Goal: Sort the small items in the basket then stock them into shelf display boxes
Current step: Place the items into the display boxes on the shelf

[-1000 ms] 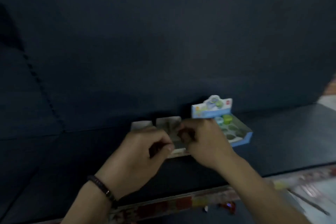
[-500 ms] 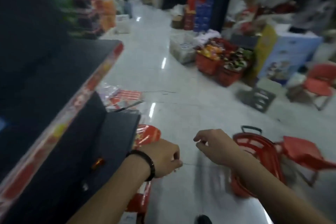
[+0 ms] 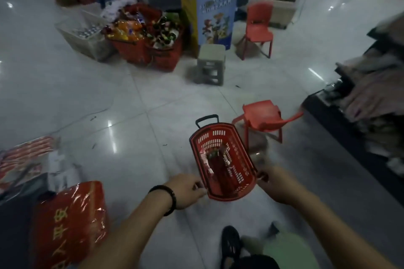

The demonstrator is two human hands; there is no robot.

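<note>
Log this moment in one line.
left hand: at red basket near rim, grip unclear | right hand: opposite rim, grip unclear | small items: in basket

A red slotted plastic basket [image 3: 238,159] is held by its near end over the glossy white tiled floor [image 3: 131,98], the left rim gripped by the left hand [image 3: 188,191], the right rim by the right hand [image 3: 276,183]. Small packaged items [image 3: 215,155] are seen lying in its bottom. A red plastic chair [image 3: 262,116] is set just beyond.
</note>
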